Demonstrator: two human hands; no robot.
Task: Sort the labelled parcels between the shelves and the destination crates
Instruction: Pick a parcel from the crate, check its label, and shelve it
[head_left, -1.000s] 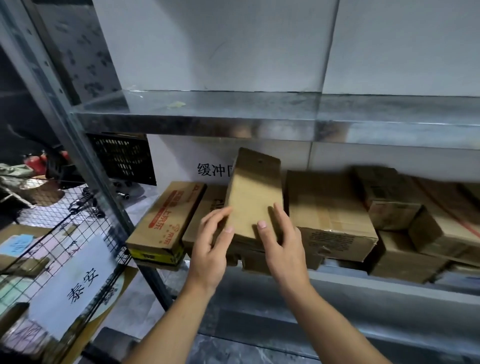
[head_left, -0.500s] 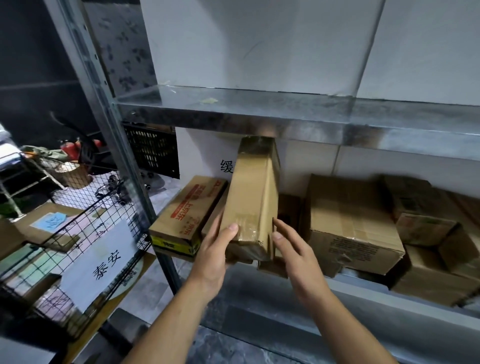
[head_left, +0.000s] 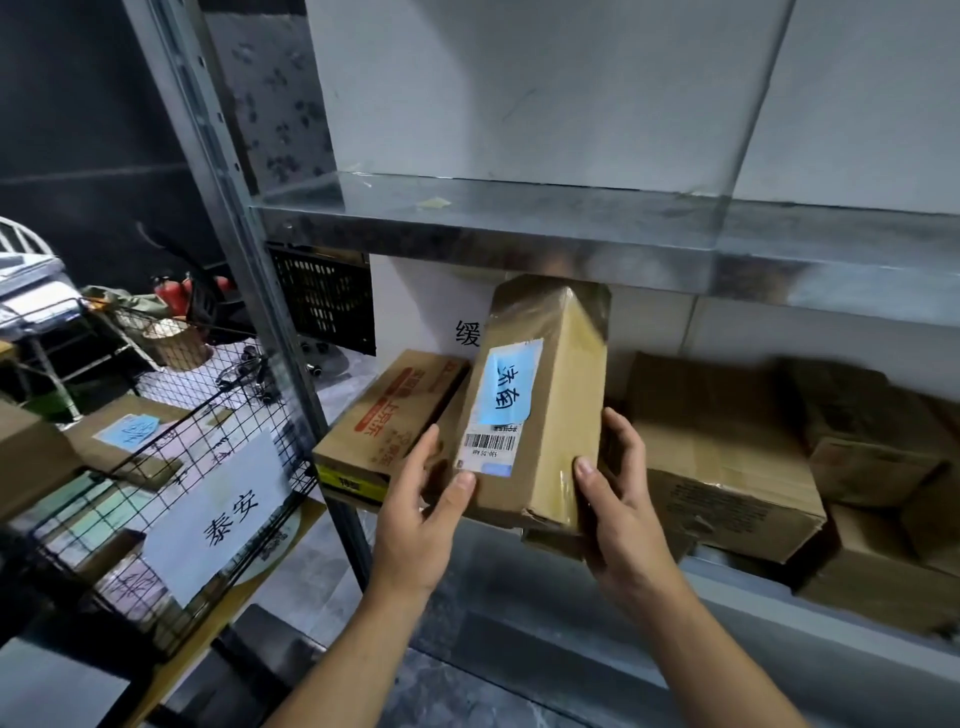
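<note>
- Brown cardboard parcel (head_left: 550, 431) with a blue label (head_left: 511, 384) stands on end at the front of the lower shelf (head_left: 748, 587), lifted up by both hands.
- Many boxes (head_left: 717, 452) sit on that shelf, so most of the sorting looks left to do.
- Some parcels lie in the wire crate (head_left: 208, 405) to the left.
- Left hand (head_left: 421, 514) grips the parcel's bottom left side, thumb on the front.
- Right hand (head_left: 618, 509) grips its bottom right corner.

White wall panels (head_left: 519, 93) stand above grey marbled floor (head_left: 467, 691).
</note>
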